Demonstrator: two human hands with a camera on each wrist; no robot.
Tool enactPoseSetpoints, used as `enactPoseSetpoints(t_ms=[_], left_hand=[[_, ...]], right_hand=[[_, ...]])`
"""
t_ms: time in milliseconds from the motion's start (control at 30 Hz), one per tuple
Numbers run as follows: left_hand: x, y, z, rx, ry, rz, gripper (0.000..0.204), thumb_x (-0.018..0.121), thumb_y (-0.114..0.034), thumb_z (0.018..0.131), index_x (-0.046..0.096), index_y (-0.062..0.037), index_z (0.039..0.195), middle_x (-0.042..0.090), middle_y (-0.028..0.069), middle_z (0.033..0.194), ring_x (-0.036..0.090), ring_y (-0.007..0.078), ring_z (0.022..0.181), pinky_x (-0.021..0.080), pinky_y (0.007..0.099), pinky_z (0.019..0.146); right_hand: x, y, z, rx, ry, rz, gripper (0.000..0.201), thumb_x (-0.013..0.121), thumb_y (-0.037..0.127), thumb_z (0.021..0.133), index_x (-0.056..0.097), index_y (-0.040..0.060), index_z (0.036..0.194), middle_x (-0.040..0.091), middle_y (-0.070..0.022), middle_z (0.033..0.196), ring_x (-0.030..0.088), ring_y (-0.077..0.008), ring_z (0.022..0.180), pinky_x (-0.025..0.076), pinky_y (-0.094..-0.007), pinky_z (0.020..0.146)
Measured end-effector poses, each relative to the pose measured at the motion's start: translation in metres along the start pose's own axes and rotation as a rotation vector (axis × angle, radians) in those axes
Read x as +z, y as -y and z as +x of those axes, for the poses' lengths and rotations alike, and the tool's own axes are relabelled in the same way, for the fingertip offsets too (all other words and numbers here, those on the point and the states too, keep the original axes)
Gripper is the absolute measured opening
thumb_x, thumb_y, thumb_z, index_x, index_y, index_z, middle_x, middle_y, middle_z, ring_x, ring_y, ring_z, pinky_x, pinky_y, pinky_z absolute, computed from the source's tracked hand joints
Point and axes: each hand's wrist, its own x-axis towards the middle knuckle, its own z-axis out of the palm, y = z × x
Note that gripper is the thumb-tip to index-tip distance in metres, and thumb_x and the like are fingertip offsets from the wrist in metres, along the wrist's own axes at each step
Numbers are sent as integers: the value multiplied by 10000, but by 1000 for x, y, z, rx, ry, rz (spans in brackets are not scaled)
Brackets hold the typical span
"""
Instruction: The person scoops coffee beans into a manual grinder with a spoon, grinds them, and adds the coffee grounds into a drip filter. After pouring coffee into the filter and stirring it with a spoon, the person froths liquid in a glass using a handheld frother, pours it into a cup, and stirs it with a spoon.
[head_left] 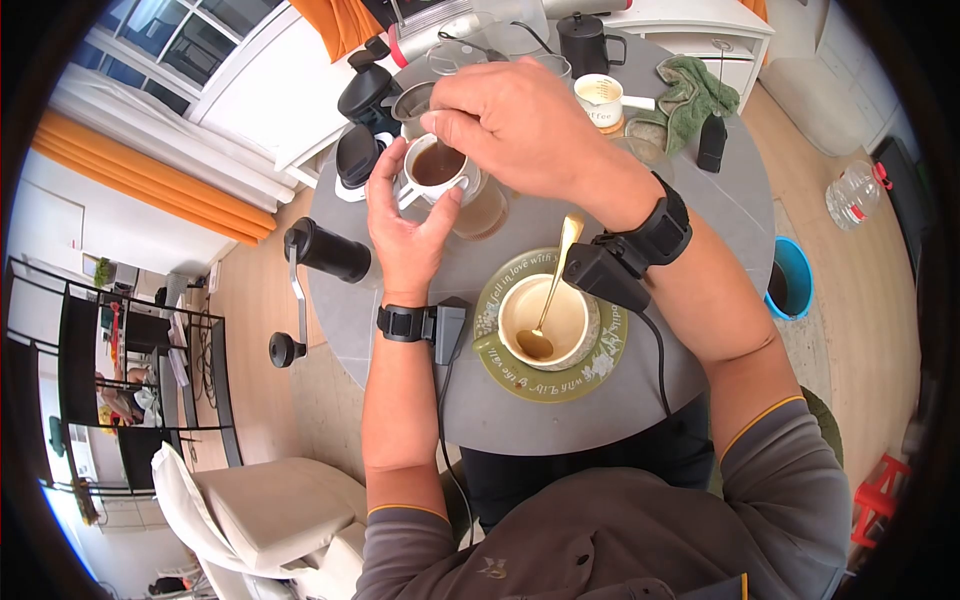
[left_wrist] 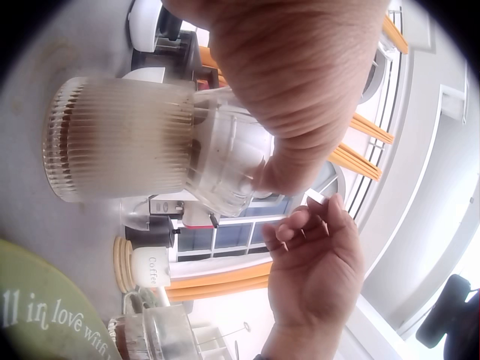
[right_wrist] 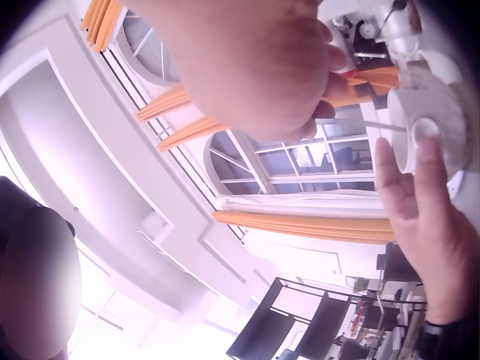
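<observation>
Brightly and fairly evenly lit in the head view, with only soft, faint shadows on the grey table (head_left: 570, 430). Bends the shelf (head_left: 78, 385) strongly towards a black circular rim. Turns hazier and paler in the left wrist view, washing out to near white along the ceiling (left_wrist: 442, 202). Overexposes most in the right wrist view, bleaching the lower left, with a faint mauve cast. Blurs the right hand (right_wrist: 247, 75) close to the lens. Darkens to black at several corners there.
</observation>
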Motion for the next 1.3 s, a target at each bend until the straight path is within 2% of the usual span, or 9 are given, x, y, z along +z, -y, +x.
enactPoseSetpoints(t_ms=[100, 333, 533, 633, 733, 800, 1000, 1200, 1300], left_hand=[[0, -1, 0, -8, -1, -9, 790, 855, -177, 766, 504, 5, 1450, 562, 155, 1397, 547, 268, 1290, 420, 402, 1124], [1, -1, -1, -19, -10, -57, 785, 858, -184, 768, 509, -1, 1447, 565, 152, 1393, 551, 266, 1284, 424, 400, 1120], [0, 0, 0, -7, -4, -11, 798, 862, -194, 767, 503, 2, 1451, 565, 157, 1390, 552, 269, 1282, 424, 401, 1119], [1, 2, 0, -9, -3, -37, 801, 864, -195, 767, 501, 2, 1453, 564, 159, 1390, 550, 270, 1284, 422, 401, 1120], [1, 1, -1, -5, -10, -23, 799, 864, -195, 766, 502, 2, 1452, 565, 160, 1389, 547, 270, 1287, 420, 401, 1122], [1, 0, -1, -7, -9, -25, 797, 863, -194, 766, 504, 2, 1450, 566, 159, 1389, 546, 270, 1288, 419, 400, 1122], [1, 1, 0, -18, -8, -42, 788, 861, -188, 763, 513, 4, 1443, 571, 155, 1389, 544, 271, 1287, 416, 398, 1124], [1, 3, 0, -19, -8, -42, 789, 860, -187, 763, 512, 2, 1445, 572, 152, 1390, 544, 270, 1286, 416, 399, 1124], [1, 2, 0, -16, -7, -42, 790, 861, -188, 763, 512, -2, 1446, 571, 151, 1392, 545, 269, 1286, 416, 399, 1123]], right_hand=[[3, -3, 0, -25, -58, -39, 249, 574, 245, 948, 686, 64, 819, 694, -85, 821, 658, -314, 831, 430, -474, 817], [2, -2, -1, 14, -1, -33, 241, 575, 237, 947, 692, 72, 817, 696, -79, 821, 664, -309, 841, 428, -467, 817], [5, -5, -1, -29, -61, -91, 248, 564, 240, 952, 686, 71, 819, 700, -79, 823, 659, -314, 820, 425, -463, 814], [3, -2, -1, 2, -9, -50, 244, 566, 239, 956, 690, 76, 823, 703, -68, 825, 660, -307, 823, 421, -456, 806], [5, -5, 0, 19, -20, 22, 244, 571, 243, 952, 690, 74, 823, 701, -64, 826, 661, -307, 838, 425, -459, 809], [9, -7, 0, -46, -93, -27, 250, 571, 250, 957, 686, 73, 823, 698, -67, 812, 660, -315, 825, 427, -458, 813], [4, -1, -1, 20, -14, 20, 251, 574, 250, 956, 688, 72, 820, 698, -70, 807, 662, -309, 819, 426, -457, 813], [8, -6, -1, -50, -77, -71, 259, 577, 255, 957, 673, 68, 808, 696, -74, 810, 661, -308, 816, 424, -460, 809], [6, -3, -2, -15, -26, -30, 250, 580, 251, 953, 676, 70, 809, 697, -70, 809, 662, -305, 815, 422, -458, 804]])
